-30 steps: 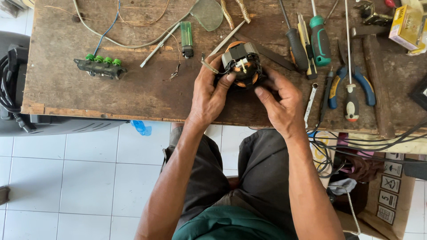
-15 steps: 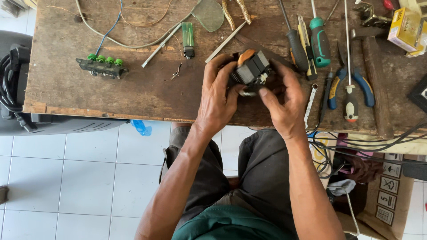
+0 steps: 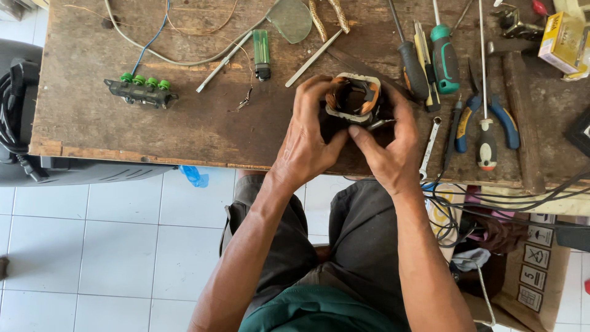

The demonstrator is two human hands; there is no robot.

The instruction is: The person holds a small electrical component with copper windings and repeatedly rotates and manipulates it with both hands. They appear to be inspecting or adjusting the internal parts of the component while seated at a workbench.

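A small motor stator (image 3: 353,98), a pale frame with copper windings around a dark hollow core, stands on the worn wooden workbench (image 3: 184,126). My left hand (image 3: 307,138) wraps its left side, fingers curled over the top, thumb pressed toward the middle. My right hand (image 3: 390,147) holds the right side, with its thumb meeting the left thumb just below the stator. Both forearms reach up from my lap.
Screwdrivers (image 3: 424,58), blue-handled pliers (image 3: 485,123), a spanner (image 3: 428,147) and a yellow box (image 3: 562,40) lie to the right. A black terminal block with green knobs (image 3: 142,91), a green lighter (image 3: 262,54), tweezers and wires sit to the left. A dark machine (image 3: 18,123) is far left, cables and cartons lower right.
The stator has been turned in my hands and now shows its open core upward; both hands have shifted their grip, thumbs now meeting below it.
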